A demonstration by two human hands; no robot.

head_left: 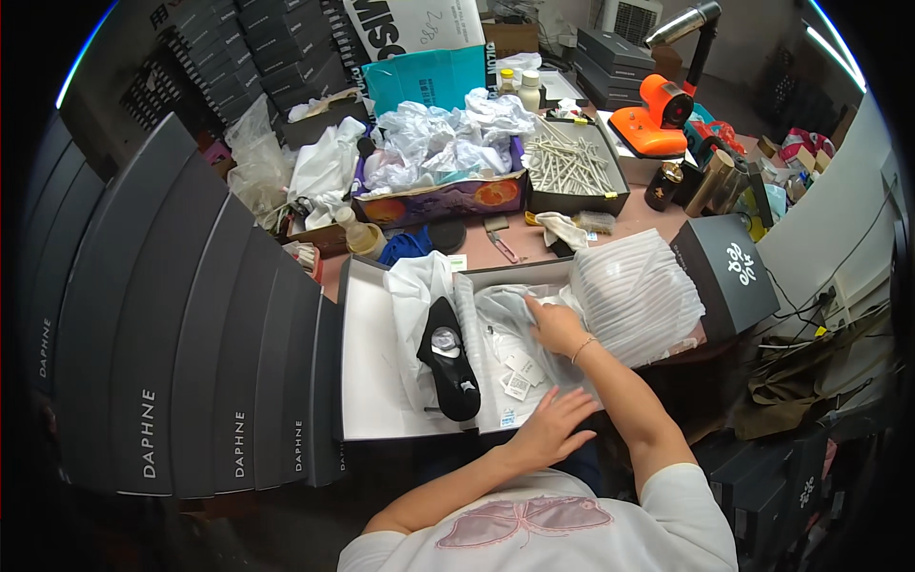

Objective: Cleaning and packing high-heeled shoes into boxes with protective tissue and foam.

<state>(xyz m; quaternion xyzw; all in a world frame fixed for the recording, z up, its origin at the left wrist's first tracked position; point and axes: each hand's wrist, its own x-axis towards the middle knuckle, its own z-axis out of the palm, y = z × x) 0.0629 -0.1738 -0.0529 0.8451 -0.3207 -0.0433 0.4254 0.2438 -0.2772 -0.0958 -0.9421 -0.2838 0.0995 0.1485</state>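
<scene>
An open shoe box [370, 381] with white insides lies in front of me. On its left side a black high-heeled shoe [457, 386] rests on white tissue paper [410, 286], with a pale wad in its opening. My right hand [560, 326] reaches into the right side, its fingers curled on translucent wrapping [503, 303]. Near the box's front edge, my left hand [551, 426] holds nothing, fingers stretched apart. Small white tags [519, 377] lie on the box floor between the shoe and my right forearm.
Dark shoe boxes [157, 334] stand in a row at left. A stack of white ribbed packing sheets [634, 296] and a black box [729, 272] sit at right. Behind are a carton of crumpled paper [438, 200], a tray of white sticks [572, 157] and an orange lamp [650, 129].
</scene>
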